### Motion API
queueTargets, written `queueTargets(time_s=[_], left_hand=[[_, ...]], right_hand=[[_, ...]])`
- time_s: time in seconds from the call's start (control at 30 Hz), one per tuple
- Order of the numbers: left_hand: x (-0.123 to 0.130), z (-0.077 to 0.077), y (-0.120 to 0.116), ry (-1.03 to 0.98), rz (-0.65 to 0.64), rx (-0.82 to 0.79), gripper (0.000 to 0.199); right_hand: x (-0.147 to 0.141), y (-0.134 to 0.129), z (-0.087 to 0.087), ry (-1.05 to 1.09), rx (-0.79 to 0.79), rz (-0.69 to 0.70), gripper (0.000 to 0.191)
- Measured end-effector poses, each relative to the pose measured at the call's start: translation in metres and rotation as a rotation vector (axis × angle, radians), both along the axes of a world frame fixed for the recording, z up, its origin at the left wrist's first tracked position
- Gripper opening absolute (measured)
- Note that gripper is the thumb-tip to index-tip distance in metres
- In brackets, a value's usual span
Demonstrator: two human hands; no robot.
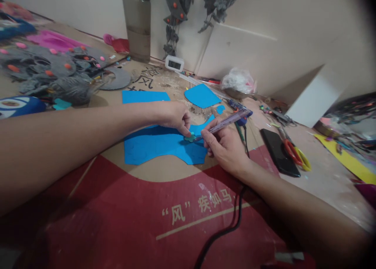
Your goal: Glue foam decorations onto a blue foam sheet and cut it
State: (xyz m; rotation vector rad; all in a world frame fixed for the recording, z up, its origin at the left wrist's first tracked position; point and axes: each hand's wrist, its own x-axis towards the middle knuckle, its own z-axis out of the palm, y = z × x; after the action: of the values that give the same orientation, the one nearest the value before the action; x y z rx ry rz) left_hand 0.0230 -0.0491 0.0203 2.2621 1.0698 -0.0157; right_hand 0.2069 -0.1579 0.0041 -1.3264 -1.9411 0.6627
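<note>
A small teal flower shape [190, 137] lies on a blue felt sheet [147, 145] with a curved lower edge. A fingertip of my left hand [176, 116] presses on the flower; its other fingers are curled in. My right hand [221, 143] is closed around a slim purple pen [229, 122], whose tip points at the flower's right edge. Behind my hands lie a second blue piece [202, 95] and small blue scraps [220, 109]. Another blue strip [145, 97] shows beyond my left forearm.
A black phone [279, 153] and red-and-yellow scissors [296, 153] lie at the right. A black cable [223, 231] crosses the red board. Behind stand a white clock [174, 64] and a tall container [137, 26]. Grey felt pieces [38, 63] are piled at left.
</note>
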Motion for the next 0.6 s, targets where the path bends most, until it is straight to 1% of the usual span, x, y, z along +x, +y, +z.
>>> queueTargets(time_s=[0.13, 0.33, 0.6], left_hand=[[0.0008, 0.0020, -0.0015, 0.027, 0.002, 0.010, 0.029], [0.0008, 0.0059, -0.0063, 0.045, 0.024, -0.012, 0.024], [0.0012, 0.0059, -0.0058, 0.053, 0.016, -0.012, 0.021]], right_hand=[[-0.0002, 0.0007, -0.0002, 0.005, -0.001, -0.004, 0.039], [-0.0015, 0.0001, 0.0012, -0.009, 0.001, -0.017, 0.042], [-0.0011, 0.0017, -0.0010, 0.015, 0.003, -0.020, 0.042]])
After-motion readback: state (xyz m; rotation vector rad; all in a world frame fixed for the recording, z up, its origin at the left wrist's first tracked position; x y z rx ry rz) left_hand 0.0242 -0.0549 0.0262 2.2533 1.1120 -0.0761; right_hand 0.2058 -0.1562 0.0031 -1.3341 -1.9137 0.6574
